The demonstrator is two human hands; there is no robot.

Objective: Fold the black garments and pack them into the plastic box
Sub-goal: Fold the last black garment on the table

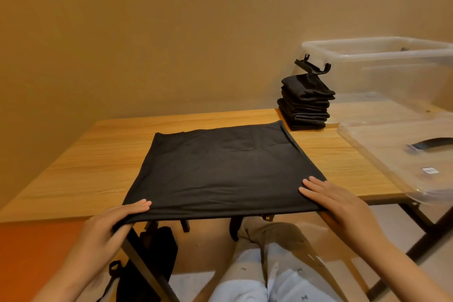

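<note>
Black garment (220,167) lies smooth and square on the counter (98,154); left hand (115,223) pinches its 7 o'clock corner, right hand (338,201) presses flat, fingers straight, at 5 o'clock.

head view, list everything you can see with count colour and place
spread garment: one, black, flat on table centre
folded stack: one pile of several, black, far right of table, beside the box
plastic box: one, clear, far right
latch: one, black, on box's left end
lid: one, clear, right side of table
table: one, light wood
bag: one, black, under table
left hand: grips spread garment's near-left corner
right hand: fingers flat on its near-right corner
</note>
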